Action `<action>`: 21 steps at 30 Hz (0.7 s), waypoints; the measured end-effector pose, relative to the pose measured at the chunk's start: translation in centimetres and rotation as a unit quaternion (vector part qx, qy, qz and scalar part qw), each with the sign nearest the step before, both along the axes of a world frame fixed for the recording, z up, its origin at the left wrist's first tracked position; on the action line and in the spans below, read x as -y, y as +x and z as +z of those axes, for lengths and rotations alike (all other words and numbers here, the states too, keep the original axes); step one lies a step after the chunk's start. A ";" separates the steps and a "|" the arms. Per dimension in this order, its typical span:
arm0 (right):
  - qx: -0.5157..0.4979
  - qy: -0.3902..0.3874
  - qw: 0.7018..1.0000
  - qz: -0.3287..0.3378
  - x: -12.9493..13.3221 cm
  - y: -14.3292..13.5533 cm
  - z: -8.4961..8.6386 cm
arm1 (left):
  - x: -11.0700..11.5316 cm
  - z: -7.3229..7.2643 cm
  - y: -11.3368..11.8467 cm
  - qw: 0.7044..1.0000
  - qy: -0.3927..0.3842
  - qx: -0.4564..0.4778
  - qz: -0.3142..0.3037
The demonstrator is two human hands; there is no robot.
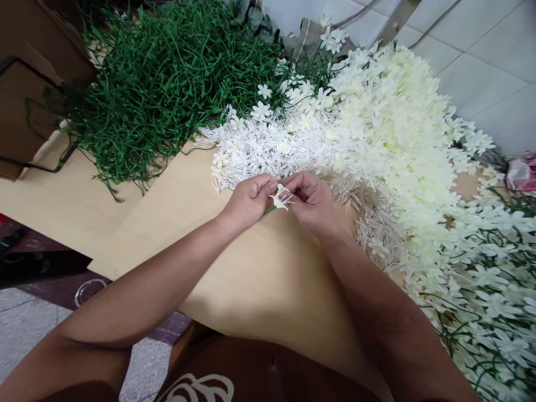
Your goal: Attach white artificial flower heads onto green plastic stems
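Over the middle of the board my two hands meet at a small white artificial flower (pixel 281 198) on a green stem. My left hand (pixel 251 196) is closed, its thumb and fingers pinching the flower near the stem, which sticks out below. Closed from the other side, my right hand (pixel 312 201) has its fingertips at the petals. Just beyond my hands lies a heap of thin white flower pieces (pixel 272 148). It runs into a large pile of cream-white petals (pixel 389 117). What exactly each fingertip presses is partly hidden.
A big mound of green plastic stems (pixel 176 84) lies at the back left, beside a cardboard box (pixel 37 72) and a black wire frame (pixel 50 167). Flowers on green stems (pixel 494 301) are piled at right. The tan board (pixel 234 273) ends near my body; a tiled wall (pixel 481 61) stands behind.
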State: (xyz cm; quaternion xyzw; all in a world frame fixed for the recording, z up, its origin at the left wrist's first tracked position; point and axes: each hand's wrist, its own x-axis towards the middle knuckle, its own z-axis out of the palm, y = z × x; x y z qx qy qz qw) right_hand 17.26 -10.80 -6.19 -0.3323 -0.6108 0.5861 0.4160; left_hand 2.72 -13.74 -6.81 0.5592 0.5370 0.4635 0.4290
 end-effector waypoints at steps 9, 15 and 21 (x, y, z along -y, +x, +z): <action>-0.019 -0.017 0.999 0.028 -0.6 0.0 -0.4 | 0.0 -0.2 0.2 1.000 0.009 -0.027 -0.006; -0.012 -0.039 0.999 0.030 -0.7 0.1 -0.8 | 0.0 -0.5 0.2 0.999 -0.016 -0.047 -0.018; 0.000 -0.067 0.998 -0.015 -0.6 -0.6 -0.9 | 0.0 -0.3 0.3 0.997 -0.014 -0.078 -0.002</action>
